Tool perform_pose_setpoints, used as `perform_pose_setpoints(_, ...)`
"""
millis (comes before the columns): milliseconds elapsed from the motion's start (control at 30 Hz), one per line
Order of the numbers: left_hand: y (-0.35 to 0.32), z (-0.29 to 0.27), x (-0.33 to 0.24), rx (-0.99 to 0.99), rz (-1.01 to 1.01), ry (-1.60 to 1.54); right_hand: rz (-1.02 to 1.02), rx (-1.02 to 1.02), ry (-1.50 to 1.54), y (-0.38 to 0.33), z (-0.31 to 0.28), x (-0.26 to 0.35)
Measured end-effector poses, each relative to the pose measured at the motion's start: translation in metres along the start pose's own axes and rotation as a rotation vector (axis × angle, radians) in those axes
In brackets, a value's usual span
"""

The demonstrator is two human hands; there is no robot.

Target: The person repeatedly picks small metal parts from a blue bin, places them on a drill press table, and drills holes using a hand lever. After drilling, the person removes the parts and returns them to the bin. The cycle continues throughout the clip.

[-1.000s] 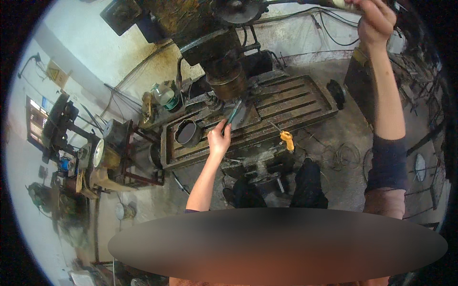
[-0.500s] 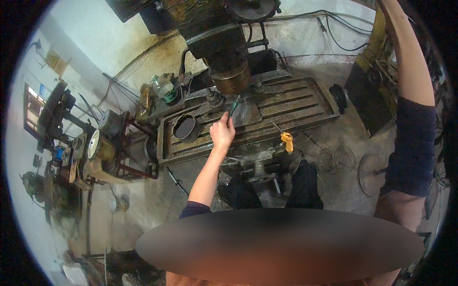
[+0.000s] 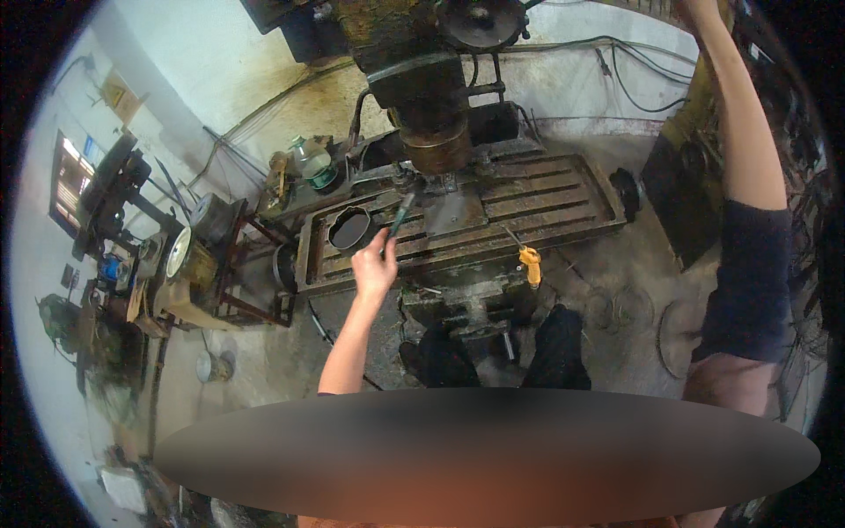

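Note:
My left hand (image 3: 374, 268) is closed round a slim, green-and-dark tool (image 3: 400, 215), which points up and away over the near side of the milling machine's slotted table (image 3: 519, 231). Its exact kind is not clear. Close to that hand stands a dark round container (image 3: 351, 231) with a jagged rim. A flat metal block (image 3: 453, 213) lies under the machine's spindle head (image 3: 436, 145). My right arm reaches up along the right side. My right hand (image 3: 698, 12) is cut by the upper edge beside the machine column, its fingers out of sight.
A yellow air blow gun (image 3: 530, 262) rests at the table's front edge. Behind, a clear-and-green plastic bottle (image 3: 315, 165) stands on a side ledge. Leftward are a stool-like stand with a pale round basin (image 3: 179, 251) and a small pot (image 3: 211, 366) on the floor.
My left hand has drawn back and leftward with the slim tool, away from beneath the spindle and nearer the dark container. My right arm stays raised. The whole view has shifted slightly.

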State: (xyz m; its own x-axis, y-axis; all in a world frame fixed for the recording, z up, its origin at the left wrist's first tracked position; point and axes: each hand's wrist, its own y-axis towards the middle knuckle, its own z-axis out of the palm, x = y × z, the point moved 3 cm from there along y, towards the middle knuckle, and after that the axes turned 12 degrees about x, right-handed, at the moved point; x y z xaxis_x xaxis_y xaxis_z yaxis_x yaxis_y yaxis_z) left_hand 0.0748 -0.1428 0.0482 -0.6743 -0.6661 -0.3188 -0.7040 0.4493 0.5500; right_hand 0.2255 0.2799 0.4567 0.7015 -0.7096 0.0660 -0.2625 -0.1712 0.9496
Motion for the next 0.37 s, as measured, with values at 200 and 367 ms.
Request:
perform_pose_setpoints(200, -0.006, -0.043, 0.048, -0.097, -0.125, 0.151, 0.263, -0.094, -0.258, -0.074, -0.030, -0.038)
perform_pose_setpoints(367, -0.021, -0.039, 0.092, 0.057, -0.321, 0.381, 0.289, -0.108, 0.310, -0.187, 0.044, 0.014)
